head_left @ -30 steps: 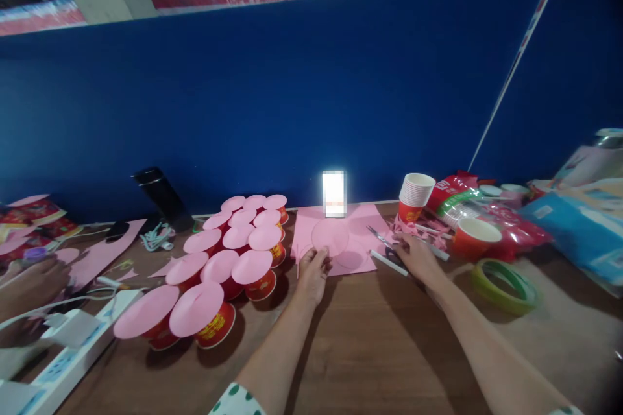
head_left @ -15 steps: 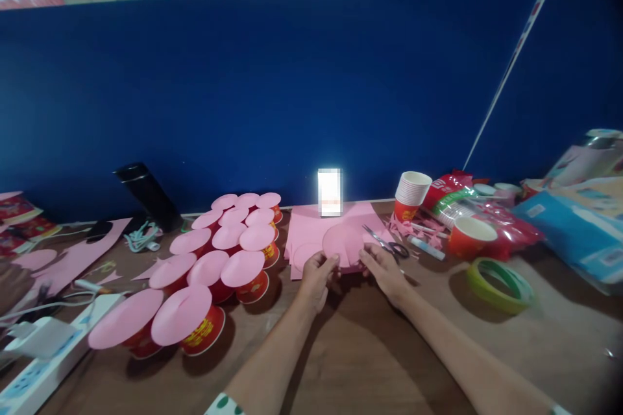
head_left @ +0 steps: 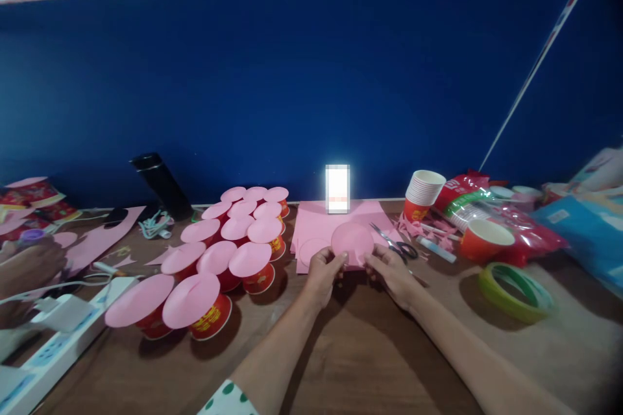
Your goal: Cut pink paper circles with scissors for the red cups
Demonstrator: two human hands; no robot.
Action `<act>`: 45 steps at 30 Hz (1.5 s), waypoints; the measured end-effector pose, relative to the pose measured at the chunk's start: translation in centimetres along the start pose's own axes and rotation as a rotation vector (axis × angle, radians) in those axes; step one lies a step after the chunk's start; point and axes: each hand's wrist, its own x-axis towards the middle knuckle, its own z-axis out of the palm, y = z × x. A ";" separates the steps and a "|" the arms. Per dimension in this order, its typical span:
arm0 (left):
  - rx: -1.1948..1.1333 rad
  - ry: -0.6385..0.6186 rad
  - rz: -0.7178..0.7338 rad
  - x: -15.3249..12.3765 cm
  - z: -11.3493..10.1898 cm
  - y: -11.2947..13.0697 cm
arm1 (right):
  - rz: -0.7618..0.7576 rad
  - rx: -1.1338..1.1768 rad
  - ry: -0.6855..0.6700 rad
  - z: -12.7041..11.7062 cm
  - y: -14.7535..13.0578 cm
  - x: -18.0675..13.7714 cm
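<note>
A second ago only my view of the left grip (head_left: pixel 325 271) had the pink paper disc (head_left: pixel 353 241), while the right grip (head_left: pixel 392 270) was out to the side on the bench (head_left: pixel 370 350), by the scissors (head_left: pixel 396 247) and the glue stick (head_left: pixel 437 249). Now the right one has come back in, and both are pinched on the disc's lower edge, left fingers on the left side, right fingers on the right. The disc stands tilted up toward the camera, lifted just clear of the pink paper sheets (head_left: pixel 316 224), which lie flat in front of the lit phone (head_left: pixel 337 189). So I read the disc as held two-handed in the air, and the scissors as lying free just beside the right wrist, touched by nobody. To the left, the red cups topped with pink discs (head_left: pixel 233 253) stand in their cluster as before, well apart from the hands. Off right, the stack of paper cups (head_left: pixel 422 193), a single red cup (head_left: pixel 483 238) and the green tape roll (head_left: pixel 516 282) lie unmoved. At the far left edge another person's hand (head_left: pixel 26 269) rests near a white power strip (head_left: pixel 63 343).
</note>
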 end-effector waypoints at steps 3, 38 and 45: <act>0.035 0.020 0.030 0.0 0.1 0.0 | 0.003 0.062 -0.053 -0.2 0.3 0.2; -0.166 -0.085 -0.076 -0.1 -0.3 0.4 | 0.091 0.142 -0.121 -0.1 -0.2 0.0; -0.138 -0.104 -0.084 -0.1 -0.3 0.3 | 0.118 0.096 -0.141 -0.1 0.0 0.0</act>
